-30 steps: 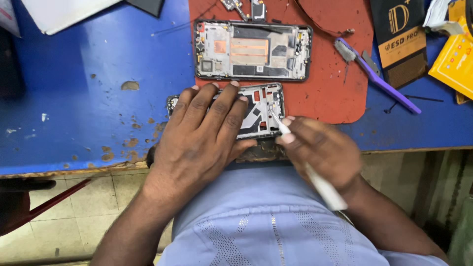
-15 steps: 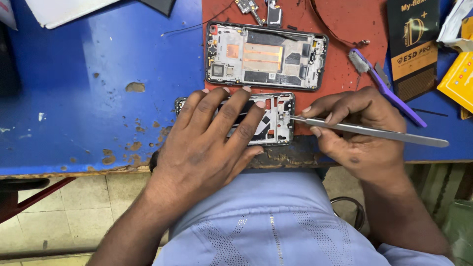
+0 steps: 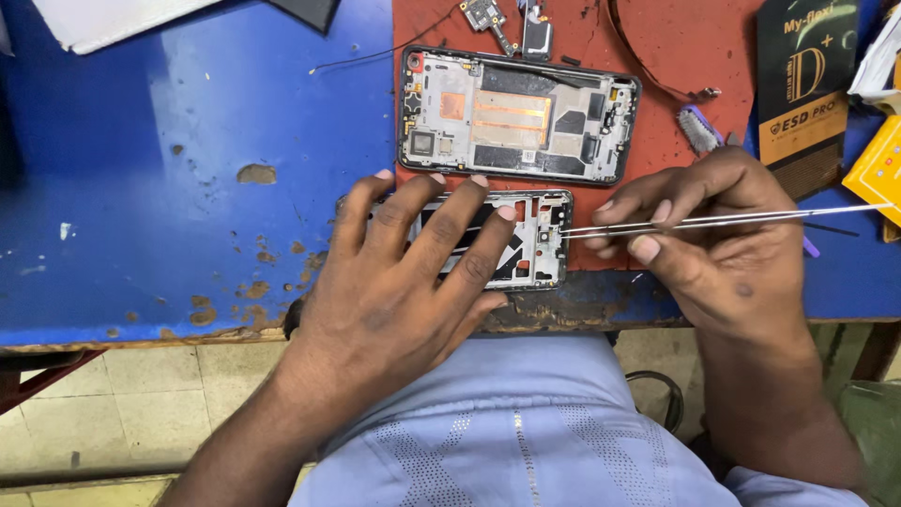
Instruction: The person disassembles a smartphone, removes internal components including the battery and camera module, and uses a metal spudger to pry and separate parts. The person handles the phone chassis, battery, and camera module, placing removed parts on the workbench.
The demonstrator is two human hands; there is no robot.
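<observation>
At the blue tabletop's near edge I see my left hand (image 3: 404, 282) lying flat, fingers spread over a grey metal phone frame (image 3: 526, 239). My right hand (image 3: 723, 239) pinches thin steel tweezers (image 3: 713, 222), tips at its right end. Beyond, an opened phone chassis (image 3: 516, 115) lies on the red mat (image 3: 676, 56).

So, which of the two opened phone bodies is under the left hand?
The nearer frame, at the table edge: the left hand lies flat on it. The farther one lies untouched on the red mat.
</observation>
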